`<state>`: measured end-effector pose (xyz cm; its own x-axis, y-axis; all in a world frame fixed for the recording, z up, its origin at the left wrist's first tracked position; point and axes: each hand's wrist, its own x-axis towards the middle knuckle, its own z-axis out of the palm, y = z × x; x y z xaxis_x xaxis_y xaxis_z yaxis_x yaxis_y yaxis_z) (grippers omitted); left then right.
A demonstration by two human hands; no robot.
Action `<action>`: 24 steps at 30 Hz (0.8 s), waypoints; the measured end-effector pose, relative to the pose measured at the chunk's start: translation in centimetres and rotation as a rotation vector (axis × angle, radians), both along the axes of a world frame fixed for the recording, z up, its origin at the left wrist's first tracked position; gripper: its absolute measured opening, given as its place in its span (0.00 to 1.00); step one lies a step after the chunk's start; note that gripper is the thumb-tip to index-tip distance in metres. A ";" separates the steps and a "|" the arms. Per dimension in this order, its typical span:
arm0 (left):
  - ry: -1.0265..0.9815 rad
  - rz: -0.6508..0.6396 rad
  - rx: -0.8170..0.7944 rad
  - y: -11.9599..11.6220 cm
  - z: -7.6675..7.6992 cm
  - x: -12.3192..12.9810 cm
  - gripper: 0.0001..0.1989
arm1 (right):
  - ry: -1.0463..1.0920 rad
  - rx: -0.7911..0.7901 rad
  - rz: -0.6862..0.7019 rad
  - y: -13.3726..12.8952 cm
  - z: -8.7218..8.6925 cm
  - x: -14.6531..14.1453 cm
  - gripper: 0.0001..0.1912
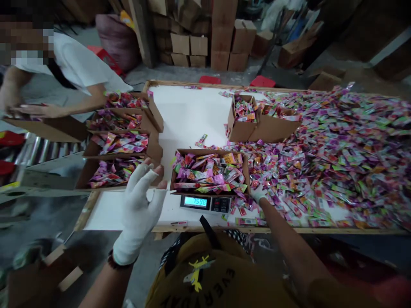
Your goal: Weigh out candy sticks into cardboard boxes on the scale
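Note:
A cardboard box (210, 173) full of small colourful packets rests on a digital scale (205, 202) with a lit blue display. My left hand (140, 205), in a white glove with bare fingertips, is raised left of that box, its fingers spread and holding nothing. Beside the box's lower right corner is my right hand (258, 194), also gloved, among loose packets (289, 171). Its fingers are too small and blurred to make out. Several filled boxes (123, 143) stand in a column behind my left hand.
Two more boxes (245, 128) with packets stand at the table's back middle. A large heap of packets (353, 149) covers the right side. At the left, a person in a white shirt (78, 60) has both hands at a box (48, 127) over a roller conveyor (41, 149).

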<state>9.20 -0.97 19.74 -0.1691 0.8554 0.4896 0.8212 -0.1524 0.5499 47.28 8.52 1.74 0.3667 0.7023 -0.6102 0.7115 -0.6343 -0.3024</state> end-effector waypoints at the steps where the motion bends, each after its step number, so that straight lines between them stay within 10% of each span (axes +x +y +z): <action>1: -0.015 0.029 -0.010 -0.5 -0.3 -0.4 0.16 | -0.038 -0.032 -0.022 -0.1 -0.8 -0.6 0.59; 8: -0.099 0.115 -0.127 -1.9 -2.6 -2.3 0.16 | 0.009 0.044 0.054 1.0 0.3 3.6 0.23; 15: -0.202 0.069 -0.176 -0.9 -4.9 -3.1 0.19 | 0.249 0.232 0.113 2.4 14.1 10.2 0.10; 20: -0.245 -0.004 -0.128 0.2 -5.2 -2.5 0.19 | 0.595 0.362 0.584 3.2 25.6 3.4 0.14; 24: -0.264 -0.027 -0.153 -0.1 -4.5 -3.1 0.18 | 0.351 0.436 0.970 4.2 28.3 -5.3 0.08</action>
